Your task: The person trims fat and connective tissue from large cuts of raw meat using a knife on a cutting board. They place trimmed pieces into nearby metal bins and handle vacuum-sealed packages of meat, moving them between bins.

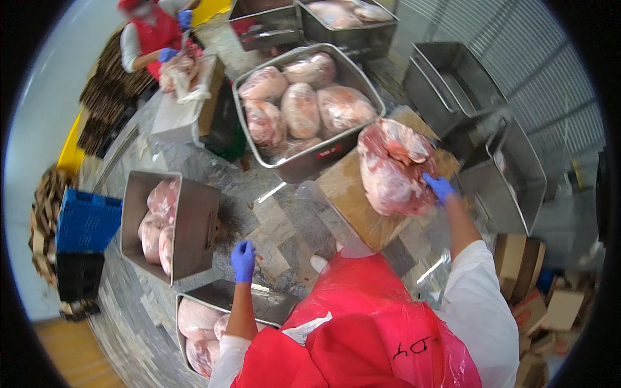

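A large raw piece of meat [391, 168] rests on a brown board [346, 200] in front of me, slightly right. My right hand [440, 187], in a blue glove, grips the right side of this meat, its fingers pressed into the flesh. Lower and left, away from the board, my left hand [243, 260] is raised in a blue glove with its fingers curled and nothing visible in it. Clear plastic [312, 197] hangs at the board's left edge.
Steel bins of meat stand ahead [283, 169], left [200, 226], behind [346, 39] and lower left [249, 294]. Other steel bins [453, 84] stand right. A co-worker [145, 35] handles meat at upper left. Blue crates [87, 220] and cardboard [537, 278] line the sides.
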A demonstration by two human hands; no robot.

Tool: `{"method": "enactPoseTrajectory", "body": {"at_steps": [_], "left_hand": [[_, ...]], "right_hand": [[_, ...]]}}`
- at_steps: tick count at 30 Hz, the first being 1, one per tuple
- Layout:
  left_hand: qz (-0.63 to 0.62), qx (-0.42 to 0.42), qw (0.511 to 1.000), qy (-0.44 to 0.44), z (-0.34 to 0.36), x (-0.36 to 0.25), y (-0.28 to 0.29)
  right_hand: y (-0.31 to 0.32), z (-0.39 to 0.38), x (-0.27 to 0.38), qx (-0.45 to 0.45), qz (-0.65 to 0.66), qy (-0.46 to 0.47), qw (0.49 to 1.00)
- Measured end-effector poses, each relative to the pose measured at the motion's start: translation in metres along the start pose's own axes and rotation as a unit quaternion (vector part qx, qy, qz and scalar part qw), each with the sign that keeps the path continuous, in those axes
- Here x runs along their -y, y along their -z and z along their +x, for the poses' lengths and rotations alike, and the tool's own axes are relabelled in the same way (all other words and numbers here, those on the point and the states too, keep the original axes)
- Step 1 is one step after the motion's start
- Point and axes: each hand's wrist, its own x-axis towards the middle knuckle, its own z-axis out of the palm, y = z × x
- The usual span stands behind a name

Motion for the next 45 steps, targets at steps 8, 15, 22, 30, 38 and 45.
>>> {"method": "enactPoseTrajectory", "body": {"at_steps": [8,15,22,30,38,45], "left_hand": [[0.117,0.349,0.927,-0.076,0.079,-0.149,-0.246],[0.029,0.452,0.88,0.139,0.09,-0.217,-0.339],[-0.125,0.484,0.796,0.343,0.114,-0.194,-0.386],[-0.276,0.489,0.724,0.402,0.092,-0.188,-0.418],[-0.346,0.477,0.701,0.403,0.11,-0.159,-0.399],[-0.417,0.463,0.675,0.395,0.125,-0.135,-0.303]], "right_hand": [[-0.017,-0.053,-0.046,0.047,0.169,-0.033,0.984],[0.019,0.036,-0.031,0.05,0.381,0.042,0.922],[0.025,0.1,0.035,0.178,0.399,-0.008,0.899],[-0.001,0.226,-0.086,0.274,0.524,0.058,0.805],[-0.022,0.145,-0.05,0.242,0.43,0.076,0.866],[-0.096,0.064,0.013,0.235,0.442,0.014,0.866]]}}
